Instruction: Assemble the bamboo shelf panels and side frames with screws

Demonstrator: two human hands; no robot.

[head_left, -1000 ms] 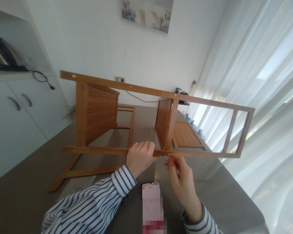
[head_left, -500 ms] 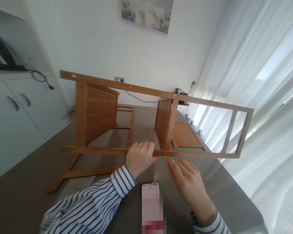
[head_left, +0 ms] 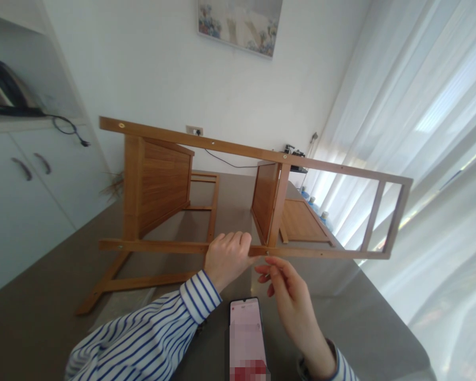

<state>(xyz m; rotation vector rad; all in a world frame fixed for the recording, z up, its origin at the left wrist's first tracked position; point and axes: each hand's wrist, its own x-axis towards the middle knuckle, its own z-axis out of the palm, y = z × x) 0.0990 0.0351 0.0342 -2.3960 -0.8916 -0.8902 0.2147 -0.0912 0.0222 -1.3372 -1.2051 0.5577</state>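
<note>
A wooden shelf frame (head_left: 162,180) lies on its side on a grey table (head_left: 35,312). My left hand (head_left: 227,257) is closed round the frame's near rail, just left of the second slatted panel (head_left: 265,198). My right hand (head_left: 285,291) is right under that rail at the panel joint. Its thumb and fingers pinch a thin metal tool, likely a hex key, whose tip meets the rail; most of the tool is hidden. Both sleeves are white with blue stripes.
A phone (head_left: 248,338) lies on the table between my forearms. A loose wooden panel (head_left: 301,219) rests behind the frame. White cabinets (head_left: 27,196) stand at left, sheer curtains (head_left: 428,132) at right, a wall socket (head_left: 194,129) and a picture (head_left: 240,24) behind.
My right hand has turned at the joint: fingers swung out to the right and came back under the rail, pinched. The left hand and the frame have stayed put.
</note>
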